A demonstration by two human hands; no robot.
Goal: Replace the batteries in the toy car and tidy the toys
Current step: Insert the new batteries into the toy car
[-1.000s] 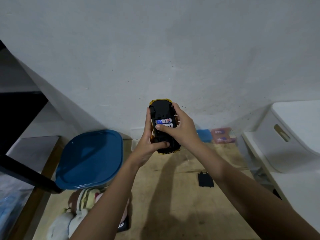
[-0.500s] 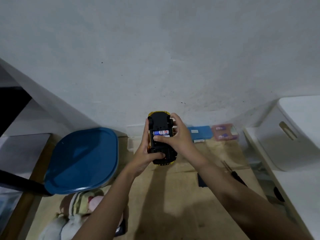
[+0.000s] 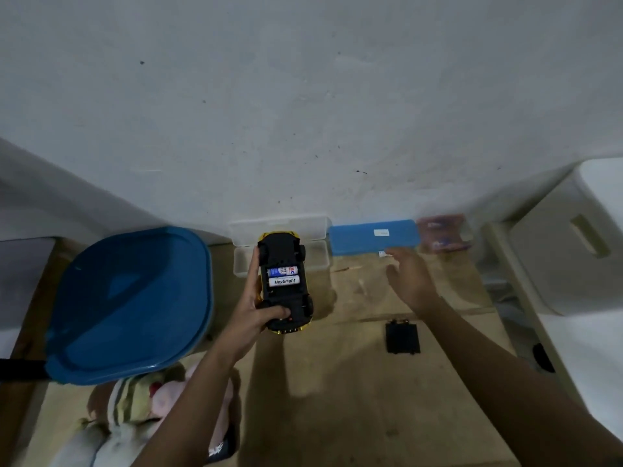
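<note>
My left hand [image 3: 251, 306] grips a yellow toy car [image 3: 285, 281] held upside down, its black underside facing me. Two batteries [image 3: 283, 276] lie side by side in its uncovered compartment, one blue, one white marked Heybright. My right hand [image 3: 409, 278] hovers to the right of the car with fingers loosely spread, holding nothing, close to a blue case [image 3: 374, 235]. The black battery cover [image 3: 403, 337] lies flat on the wooden surface below that hand.
A large blue lid [image 3: 131, 305] covers a bin at left, with soft toys [image 3: 141, 406] below it. A clear plastic box [image 3: 279, 227] stands open behind the car. A pink packet [image 3: 441, 232] lies against the wall. White furniture [image 3: 573, 251] stands at right.
My right hand has left the car's battery compartment and swung right toward the blue case. The left hand still holds the car, now lower in view.
</note>
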